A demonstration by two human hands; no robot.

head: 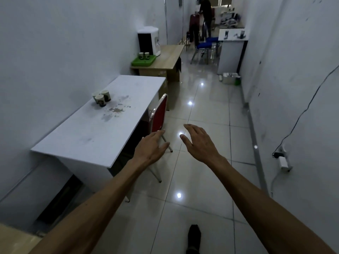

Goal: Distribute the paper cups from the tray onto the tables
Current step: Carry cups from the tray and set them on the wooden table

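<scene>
Three paper cups [101, 99] stand close together on the white table [88, 132] at my left. Further down the corridor a green tray [142, 62] lies on a wooden table [168, 58], with two paper cups [143, 55] on it. My left hand [151, 148] and my right hand [199, 142] are stretched out in front of me above the floor, both empty with fingers apart. The left hand hovers near the red chair beside the white table.
A red chair [158, 116] is tucked against the white table. A white water dispenser [149, 41] stands on the wooden table. Blue chairs [205, 46], a white cabinet [230, 52] and a person stand at the corridor's far end. A charger [283, 161] hangs on the right wall.
</scene>
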